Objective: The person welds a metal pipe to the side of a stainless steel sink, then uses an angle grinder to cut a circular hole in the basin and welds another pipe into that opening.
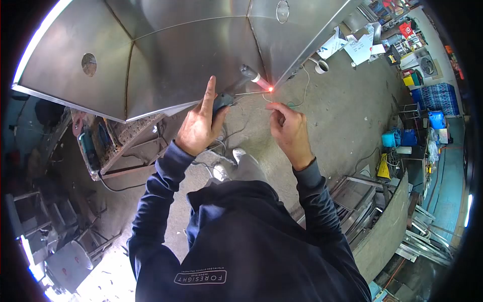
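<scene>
Curved over the top of the view is a large shiny sheet-metal piece made of panels joined along dark seams. My left hand is at its lower edge, index finger stretched up along the metal, the thumb and other fingers closed on the dark handle of a welding torch. A red-white glow burns where a seam meets that edge, at the end of a pinkish nozzle. Just below the glow, my right hand pinches a thin filler rod, mostly hidden by the fingers.
An angle grinder hangs at a rough stand on the left. Cables lie on the concrete floor near my feet. A white mug stands beyond the metal edge. Metal frames and a board stand on the right.
</scene>
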Demonstrator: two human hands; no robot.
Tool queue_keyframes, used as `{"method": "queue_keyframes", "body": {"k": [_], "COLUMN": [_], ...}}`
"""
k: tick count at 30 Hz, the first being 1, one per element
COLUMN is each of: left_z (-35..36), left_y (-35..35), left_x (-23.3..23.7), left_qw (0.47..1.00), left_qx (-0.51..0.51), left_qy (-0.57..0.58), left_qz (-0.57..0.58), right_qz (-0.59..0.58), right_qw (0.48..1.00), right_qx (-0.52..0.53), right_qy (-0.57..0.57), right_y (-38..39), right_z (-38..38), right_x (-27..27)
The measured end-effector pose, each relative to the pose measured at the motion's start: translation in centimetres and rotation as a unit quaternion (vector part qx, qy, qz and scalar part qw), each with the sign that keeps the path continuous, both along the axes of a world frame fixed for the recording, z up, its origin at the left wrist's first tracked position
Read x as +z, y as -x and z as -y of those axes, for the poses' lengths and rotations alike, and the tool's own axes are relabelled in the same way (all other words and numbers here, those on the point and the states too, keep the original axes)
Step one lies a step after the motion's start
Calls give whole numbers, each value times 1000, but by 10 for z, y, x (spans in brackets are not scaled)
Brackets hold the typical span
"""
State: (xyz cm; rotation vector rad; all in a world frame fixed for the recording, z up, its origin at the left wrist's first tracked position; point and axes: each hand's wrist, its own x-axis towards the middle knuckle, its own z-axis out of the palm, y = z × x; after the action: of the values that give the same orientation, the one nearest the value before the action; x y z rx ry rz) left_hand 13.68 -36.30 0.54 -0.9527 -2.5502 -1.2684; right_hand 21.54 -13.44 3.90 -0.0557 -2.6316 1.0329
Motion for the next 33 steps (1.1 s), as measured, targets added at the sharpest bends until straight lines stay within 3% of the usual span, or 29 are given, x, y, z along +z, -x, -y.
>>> {"method": "queue_keyframes", "body": {"k": [5,7,8,9,10,12,13,14,17,21,31,33], "left_z": [0,2,7,10,9,3,1,-2,2,2,4,2], "left_y": [-1,1,5,8,6,-2,-3,0,-2,-2,-4,-3], "left_x": [3,4,4,5,4,2,3,0,-5,-2,-5,-9], "left_qw": [1000,999,985,937,937,995,1000,999,1000,1000,999,1000], "left_qx": [-1,-20,-46,-70,-70,-15,13,8,-3,-5,9,9], "left_qy": [-17,20,16,12,13,13,13,-1,-12,-11,19,-3], "left_qz": [-3,17,-166,-343,-342,-100,23,-39,13,-15,42,-4], "right_qz": [-39,4,4,6,9,14,16,-7,-26,-1,9,-23], "right_qw": [999,1000,1000,1000,1000,1000,1000,1000,999,1000,999,999], "right_qx": [5,3,3,3,3,5,5,15,11,8,27,29], "right_qy": [16,7,7,7,8,9,9,10,29,13,16,-6], "right_y": [0,-1,-2,-2,-2,-3,-3,-2,0,-2,-5,-9], "right_z": [-1,0,-1,-1,-1,-1,-2,-5,-3,-3,-7,-15], "right_x": [-6,0,0,0,0,0,0,-4,-12,-7,-6,-17]}}
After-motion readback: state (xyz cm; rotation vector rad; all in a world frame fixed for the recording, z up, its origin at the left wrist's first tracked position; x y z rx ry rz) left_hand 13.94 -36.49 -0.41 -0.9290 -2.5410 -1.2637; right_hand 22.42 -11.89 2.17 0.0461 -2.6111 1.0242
